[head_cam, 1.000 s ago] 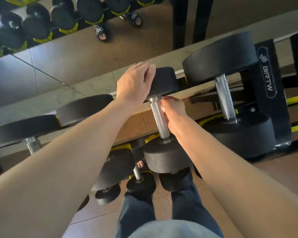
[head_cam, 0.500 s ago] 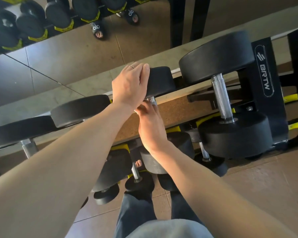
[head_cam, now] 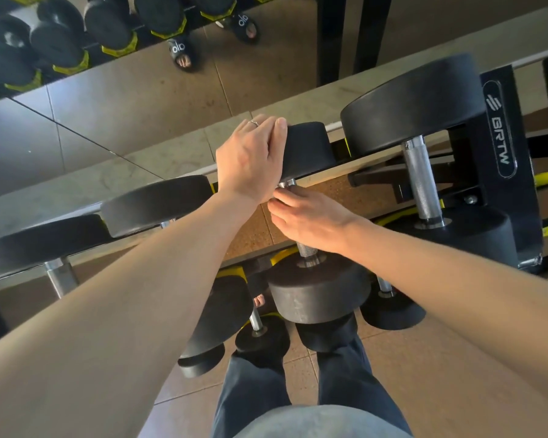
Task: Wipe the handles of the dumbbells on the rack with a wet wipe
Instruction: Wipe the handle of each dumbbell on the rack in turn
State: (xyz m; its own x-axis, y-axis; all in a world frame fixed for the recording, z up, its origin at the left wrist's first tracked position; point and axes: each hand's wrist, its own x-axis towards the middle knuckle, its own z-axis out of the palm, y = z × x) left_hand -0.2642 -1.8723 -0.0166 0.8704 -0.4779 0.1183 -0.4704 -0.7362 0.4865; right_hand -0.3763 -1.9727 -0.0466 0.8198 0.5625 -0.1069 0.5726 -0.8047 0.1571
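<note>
The middle dumbbell (head_cam: 317,292) lies on the top shelf of the black rack (head_cam: 500,137), with black round heads and a knurled steel handle (head_cam: 306,249). My left hand (head_cam: 247,162) lies over its far head (head_cam: 310,147), fingers curled over the edge. My right hand (head_cam: 310,219) reaches in from the right and is wrapped around the handle, covering most of it. Short bits of steel show above and below the fingers. No wet wipe shows; my right hand hides whatever is in its palm.
A bigger dumbbell (head_cam: 421,181) sits close on the right, and flat-headed ones (head_cam: 159,203) on the left. Smaller dumbbells (head_cam: 261,339) fill the lower shelf near my legs. A mirror (head_cam: 124,99) behind the rack reflects dumbbells and sandalled feet. The floor is brown tile.
My right hand has swung from the side of the handle to across it, closing around its middle and upper part. My left hand has stayed on the far head.
</note>
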